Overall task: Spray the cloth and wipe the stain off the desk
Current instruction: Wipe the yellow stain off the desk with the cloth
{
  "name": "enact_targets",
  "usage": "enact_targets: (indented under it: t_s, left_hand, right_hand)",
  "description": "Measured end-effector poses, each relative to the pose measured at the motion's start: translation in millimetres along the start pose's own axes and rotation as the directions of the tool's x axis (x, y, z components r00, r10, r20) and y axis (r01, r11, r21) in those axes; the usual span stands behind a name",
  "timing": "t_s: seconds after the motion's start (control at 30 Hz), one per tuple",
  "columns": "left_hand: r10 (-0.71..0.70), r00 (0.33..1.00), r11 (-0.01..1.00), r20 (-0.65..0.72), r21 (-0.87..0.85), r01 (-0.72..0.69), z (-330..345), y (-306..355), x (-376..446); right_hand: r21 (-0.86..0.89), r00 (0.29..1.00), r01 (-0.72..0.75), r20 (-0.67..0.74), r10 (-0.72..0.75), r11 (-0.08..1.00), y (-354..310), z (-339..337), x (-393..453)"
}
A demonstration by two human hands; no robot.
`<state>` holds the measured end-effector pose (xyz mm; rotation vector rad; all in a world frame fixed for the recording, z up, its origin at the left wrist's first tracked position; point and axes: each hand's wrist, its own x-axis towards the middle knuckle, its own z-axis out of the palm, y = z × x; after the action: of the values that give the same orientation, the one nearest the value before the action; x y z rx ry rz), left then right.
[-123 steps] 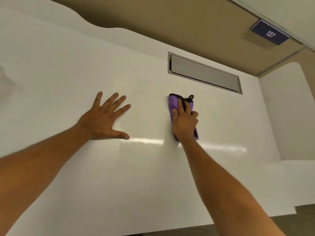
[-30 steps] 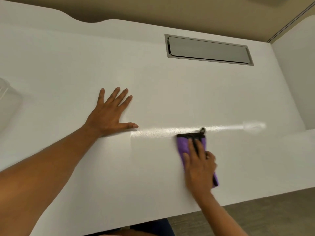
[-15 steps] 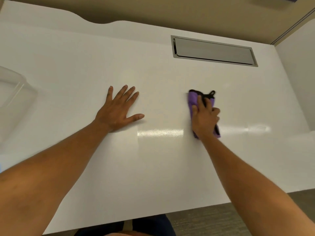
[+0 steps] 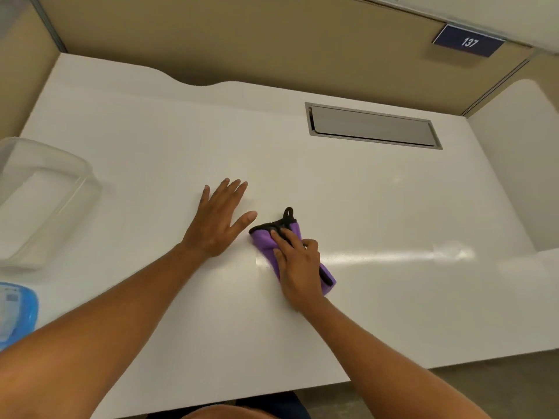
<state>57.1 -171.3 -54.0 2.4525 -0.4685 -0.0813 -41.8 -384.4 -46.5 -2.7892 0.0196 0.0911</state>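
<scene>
Two hands worked the white desk [image 4: 393, 313], mid-wipe.
Since half a second earlier, the right hand [image 4: 298, 264], pressed flat on the folded purple microfibre cloth [image 4: 263, 240], had dragged it leftward until it lay just beside the thumb of the splayed, empty left hand [image 4: 219, 220]; no stain showed, so wiping looked nearly finished. Far beyond the right hand, a blue plaque [image 4: 469, 42] read "137".

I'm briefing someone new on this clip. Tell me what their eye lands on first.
The purple cloth stands out most, pressed flat under the right hand near the middle of the white desk. The left hand lies spread beside it, thumb close to the cloth. Next comes the grey recessed panel at the desk's far right.
</scene>
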Motion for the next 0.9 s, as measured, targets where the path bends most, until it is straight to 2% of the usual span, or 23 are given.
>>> enact_targets:
  t_s: [0.1,0.17,0.23,0.3,0.37,0.4,0.43,0.5,0.53,0.6,0.67,0.8,0.9]
  left_hand:
    - [-0.124,0.992,0.957,0.01,-0.263,0.122,-12,8,-21]
    - [-0.166,0.986,0.927,0.01,-0.339,0.16,-18,15,-37]
    - [-0.191,0.982,0.894,0.003,-0.413,0.175,-21,25,-49]
    - [-0.274,0.961,0.802,0.048,-0.54,0.256,-23,40,-56]
    - [-0.366,0.916,0.676,0.164,-0.63,0.383,-26,57,-56]
    - [-0.392,0.891,0.626,0.231,-0.642,0.442,-27,65,-54]
    - [-0.397,0.871,0.582,0.289,-0.655,0.482,-28,72,-50]
    - [-0.391,0.848,0.467,0.357,-0.717,0.517,-32,86,-43]
    - [-0.399,0.837,0.395,0.374,-0.753,0.526,-34,92,-41]
    - [-0.416,0.814,0.267,0.405,-0.802,0.535,-36,98,-38]
    - [-0.389,0.797,0.175,0.462,-0.813,0.556,-37,103,-38]
    - [-0.296,0.762,-0.073,0.576,-0.809,0.583,-33,113,-37]
    - [-0.297,0.772,-0.097,0.562,-0.822,0.561,-31,114,-35]
  right_hand:
    - [0.404,0.991,-0.093,-0.052,0.125,0.91,-1,-6,1]
    - [0.628,0.973,-0.174,-0.009,0.231,0.759,-4,-15,2]
    - [0.798,0.925,-0.326,0.158,0.346,0.506,-8,-29,3]
    - [0.867,0.839,-0.473,0.388,0.381,0.159,-10,-42,6]
    - [0.814,0.771,-0.534,0.58,0.264,-0.229,-15,-53,5]
    - [0.753,0.748,-0.554,0.638,0.185,-0.355,-20,-60,3]
    - [0.708,0.738,-0.576,0.665,0.11,-0.409,-22,-66,2]
    - [0.684,0.795,-0.571,0.599,-0.097,-0.454,-24,-74,3]
    - [0.685,0.802,-0.579,0.578,-0.155,-0.442,-27,-80,4]
    - [0.698,0.798,-0.586,0.585,-0.144,-0.413,-27,-85,7]
    - [0.728,0.801,-0.565,0.597,-0.045,-0.388,-19,-82,11]
    - [0.712,0.787,-0.547,0.617,0.02,-0.44,-10,-84,19]
    - [0.724,0.771,-0.564,0.634,0.06,-0.397,-4,-83,28]
